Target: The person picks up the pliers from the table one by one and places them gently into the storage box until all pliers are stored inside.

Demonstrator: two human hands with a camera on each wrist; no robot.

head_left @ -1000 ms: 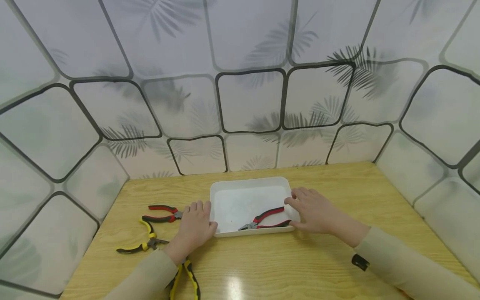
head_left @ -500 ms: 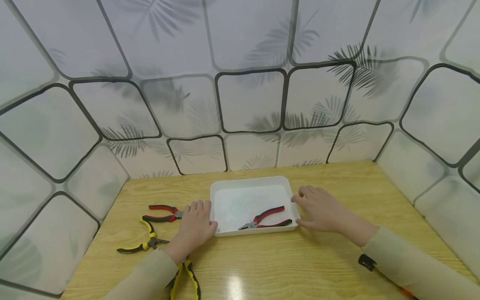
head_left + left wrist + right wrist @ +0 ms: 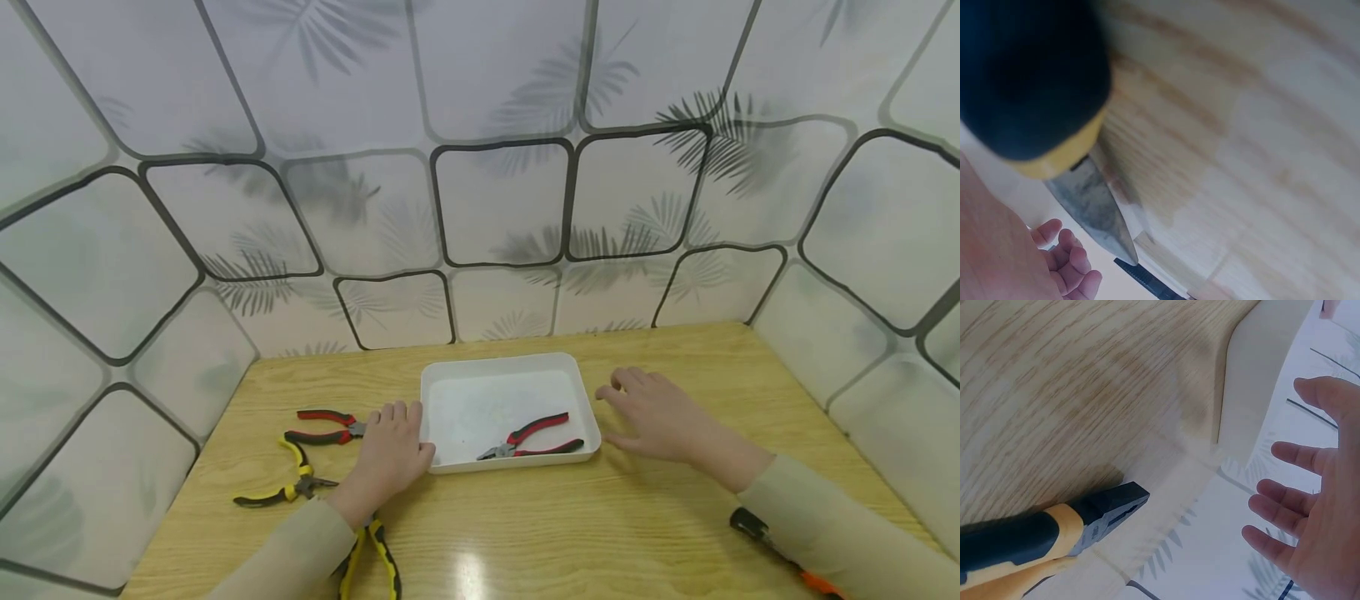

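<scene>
The left hand (image 3: 393, 450) holds the left rim of a shallow white tray (image 3: 512, 365), its thumb at the front corner; the left wrist view shows curled fingertips (image 3: 1072, 259). Inside the tray lie red-and-black pliers (image 3: 513, 442) with their handles spread. The right hand (image 3: 652, 417) hovers just right of the tray, apart from it, fingers loosely bent and holding nothing. In the right wrist view its fingers (image 3: 1282, 506) are spread beside the tray's side wall (image 3: 1250, 375).
Left of the tray lie red-handled pliers (image 3: 324, 437), yellow-and-black long-nose pliers (image 3: 300, 486) and another yellow-handled pair (image 3: 382, 554), partly under the left wrist. A black-and-orange tool (image 3: 750, 525) lies partly under the right sleeve. Patterned walls (image 3: 495, 208) enclose the wooden table (image 3: 525, 533).
The right hand has let go of the tray's right rim and drawn away to the right, uncovering more of the black-and-orange tool. The left hand and tray stay put.
</scene>
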